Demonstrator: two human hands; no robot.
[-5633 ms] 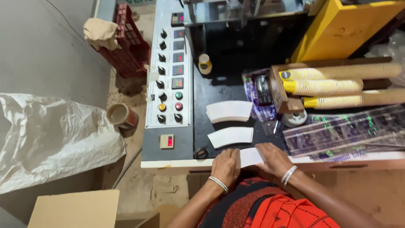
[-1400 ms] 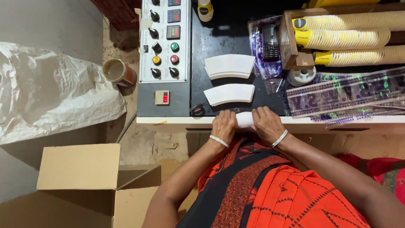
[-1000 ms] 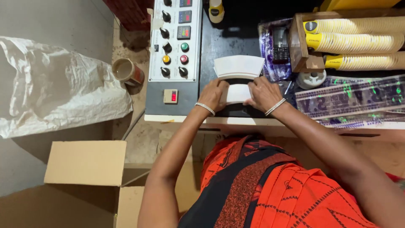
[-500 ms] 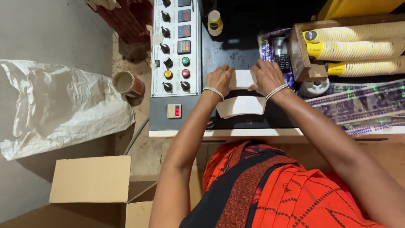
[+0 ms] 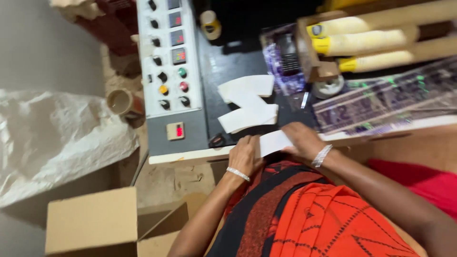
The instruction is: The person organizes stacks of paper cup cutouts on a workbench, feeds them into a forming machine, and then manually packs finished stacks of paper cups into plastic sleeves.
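Note:
Both my hands hold a small stack of white curved paper blanks [image 5: 274, 142] at the near edge of the black machine top [image 5: 223, 62]. My left hand [image 5: 245, 154] grips its left end and my right hand [image 5: 301, 141] grips its right end. Each wrist wears a silver bracelet. Two more stacks of white fan-shaped blanks lie on the black top just beyond: one [image 5: 248, 117] close to my hands, another [image 5: 246, 87] behind it, partly overlapping.
A grey control panel [image 5: 170, 71] with knobs, coloured buttons and small displays stands left of the blanks. Stacked paper cups [image 5: 366, 40] lie in a box at the right. A tape roll [image 5: 327, 85], printed sheets [image 5: 381, 102], a white sack [image 5: 52, 138] and a cardboard box [image 5: 95, 221] surround me.
My hands reached forward onto the stacks on the black top, then drew back to the near edge holding a small stack of blanks. The view swung with my head.

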